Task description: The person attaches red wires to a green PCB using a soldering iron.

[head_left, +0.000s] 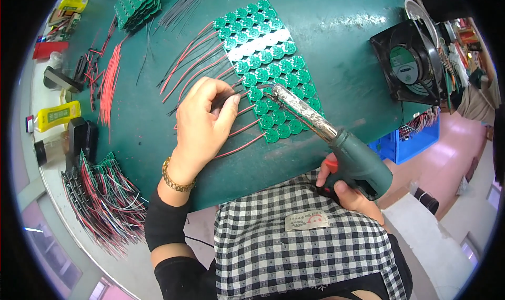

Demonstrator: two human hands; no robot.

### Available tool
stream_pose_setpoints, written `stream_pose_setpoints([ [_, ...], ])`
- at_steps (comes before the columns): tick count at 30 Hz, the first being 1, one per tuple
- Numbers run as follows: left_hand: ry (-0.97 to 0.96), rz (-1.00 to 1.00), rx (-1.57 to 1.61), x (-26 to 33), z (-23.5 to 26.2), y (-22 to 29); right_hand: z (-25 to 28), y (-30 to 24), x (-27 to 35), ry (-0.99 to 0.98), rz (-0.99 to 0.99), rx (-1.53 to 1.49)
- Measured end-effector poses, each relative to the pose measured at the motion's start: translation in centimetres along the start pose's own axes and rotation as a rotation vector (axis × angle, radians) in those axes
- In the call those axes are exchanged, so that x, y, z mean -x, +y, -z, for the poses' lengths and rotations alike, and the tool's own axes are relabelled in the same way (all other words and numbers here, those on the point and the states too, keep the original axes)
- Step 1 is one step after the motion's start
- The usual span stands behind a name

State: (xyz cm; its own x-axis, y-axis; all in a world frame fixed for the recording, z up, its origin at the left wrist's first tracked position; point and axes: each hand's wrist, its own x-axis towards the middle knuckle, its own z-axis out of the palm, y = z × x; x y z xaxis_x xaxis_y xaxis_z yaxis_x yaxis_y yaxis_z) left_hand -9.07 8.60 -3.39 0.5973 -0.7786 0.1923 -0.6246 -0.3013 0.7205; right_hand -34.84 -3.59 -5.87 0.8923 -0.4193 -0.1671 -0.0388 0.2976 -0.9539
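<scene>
A green panel of small round circuit boards (pixel 286 66) lies on the dark green table, with red and black wires (pixel 197 63) running off its left edge. Beside that edge my left hand (pixel 202 118) is closed in a pinch, its thumb and finger on a thin wire (pixel 243 93) whose end reaches the panel. My right hand (pixel 353 197) grips a dark green soldering gun (pixel 363 160) by the handle, a finger at its red trigger. The gun's long metal barrel points up and left, and its tip is over the panel just right of my left fingertips.
Stacked green panels (pixel 138 6), dark wires (pixel 189 3) and loose red wires (pixel 109 84) lie to the far left. Wired boards (pixel 108 205) hang in a heap at the lower left. A black fan (pixel 407 68) stands on the right, above a blue bin (pixel 421 142).
</scene>
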Motion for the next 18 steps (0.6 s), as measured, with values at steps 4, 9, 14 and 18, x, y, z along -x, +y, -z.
stream_pose_setpoints([
  [4,0.019,0.116,0.020,-0.36,-0.13,0.13,-0.73,0.32,0.08,0.013,-0.029,-0.020],
  [9,0.000,0.178,0.064,-0.13,-0.27,0.27,-0.73,0.17,0.06,-0.086,-0.042,0.017],
  [14,-0.016,0.173,0.031,-0.10,-0.22,0.46,-0.71,0.83,0.19,-0.058,0.090,0.156],
  [18,-0.008,0.166,0.013,-0.13,-0.28,0.37,-0.49,0.98,-0.02,-0.101,0.177,0.262],
])
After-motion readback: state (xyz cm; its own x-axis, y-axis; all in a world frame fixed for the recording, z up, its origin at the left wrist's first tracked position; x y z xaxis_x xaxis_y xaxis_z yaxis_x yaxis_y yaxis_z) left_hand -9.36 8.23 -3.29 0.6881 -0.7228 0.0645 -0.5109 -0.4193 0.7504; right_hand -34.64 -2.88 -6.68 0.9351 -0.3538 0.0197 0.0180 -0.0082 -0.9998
